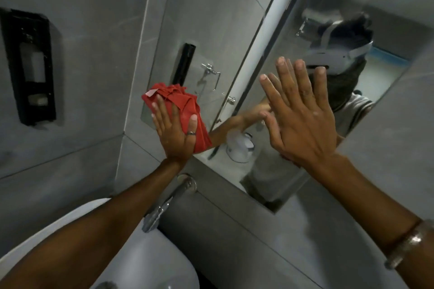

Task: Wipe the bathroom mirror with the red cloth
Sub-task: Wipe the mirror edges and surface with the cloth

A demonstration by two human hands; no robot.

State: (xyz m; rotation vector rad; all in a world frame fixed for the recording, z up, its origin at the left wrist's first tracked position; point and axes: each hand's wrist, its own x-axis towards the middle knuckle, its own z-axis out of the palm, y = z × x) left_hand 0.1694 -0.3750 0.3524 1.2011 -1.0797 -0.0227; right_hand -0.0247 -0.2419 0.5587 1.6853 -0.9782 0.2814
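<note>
Head view. The left hand (175, 134), fingers spread flat, presses the bunched red cloth (182, 110) against the lower left corner of the bathroom mirror (211, 30); the palm pins the cloth rather than gripping it, and a ring shows on one finger. The right hand (303, 115) lies open and flat near or on the glass further right, holding nothing; whether it touches the pane cannot be told. To do this step well, the judgement is that the cloth should stay flat under the whole palm, with even pressure and overlapping strokes carried from the corner across the pane, and that the bracing hand should come off the glass so it leaves no prints. The loose folds at the cloth's upper edge may drag and streak.

Surface and room, same view. The mirror is frameless, set on grey tiled wall (77, 77); it reflects the person's forearms and a headset. Below it a chrome tap (169, 202) projects over a white basin (150, 263). A black dispenser (29, 65) hangs on the wall to the left, well apart from the mirror.
</note>
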